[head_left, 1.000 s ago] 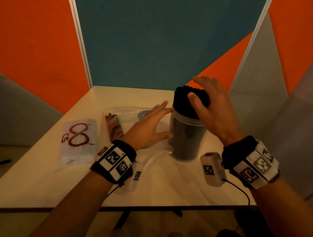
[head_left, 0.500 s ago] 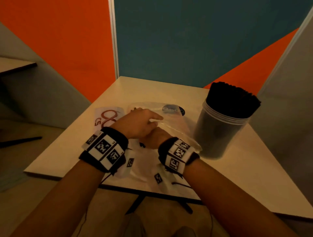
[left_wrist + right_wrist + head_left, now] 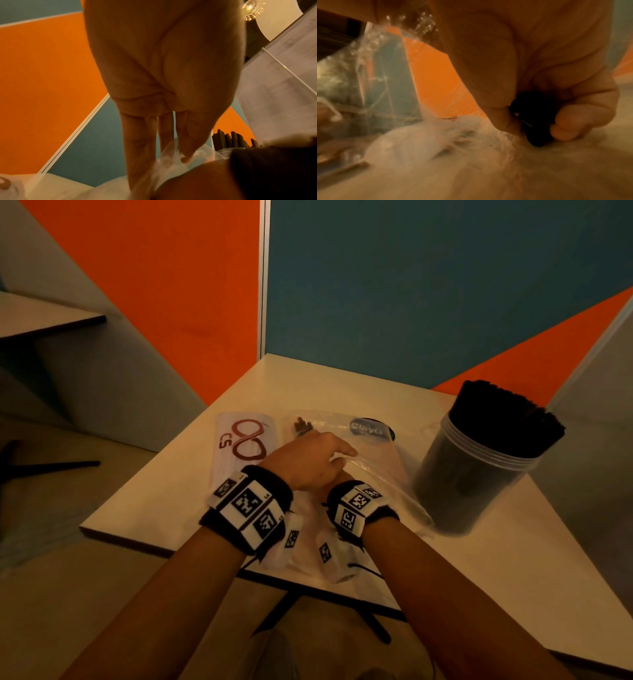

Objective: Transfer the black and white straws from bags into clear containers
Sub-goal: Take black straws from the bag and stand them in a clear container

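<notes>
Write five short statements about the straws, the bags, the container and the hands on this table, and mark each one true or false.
1. The round clear plastic container is packed with black straws. True.
2. The container lies tipped on its side. False: it stands on its base on the pale table, right of the hands.
3. The left hand holds up the clear plastic bag. True: its fingers grip the film.
4. The right hand is empty. False: its fingers curl round a small black bundle inside the bag.
5. The white bag with a red figure-eight logo sits right of the container. False: it lies left of the clear bag.
</notes>
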